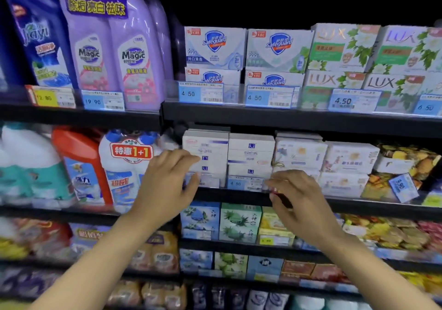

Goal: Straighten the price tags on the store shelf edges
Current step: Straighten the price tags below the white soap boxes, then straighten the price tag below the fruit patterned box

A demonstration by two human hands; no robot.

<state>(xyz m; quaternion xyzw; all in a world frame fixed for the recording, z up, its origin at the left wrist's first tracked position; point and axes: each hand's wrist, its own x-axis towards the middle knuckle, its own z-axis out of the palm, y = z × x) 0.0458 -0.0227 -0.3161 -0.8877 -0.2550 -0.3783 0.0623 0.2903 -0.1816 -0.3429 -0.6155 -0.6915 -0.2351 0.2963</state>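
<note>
The left hand reaches to the second shelf's edge, fingers curled loosely beside a blurred price tag at their tips; whether they pinch it I cannot tell. Just right sits a blue 4.50 tag, upright in the rail between both hands. The right hand has its fingers bent, tips at that tag's right end, contact unclear. Farther right, a 9.90 tag hangs tilted, well apart. White soap boxes crowd close behind the rail. Lower shelves blur.
</note>
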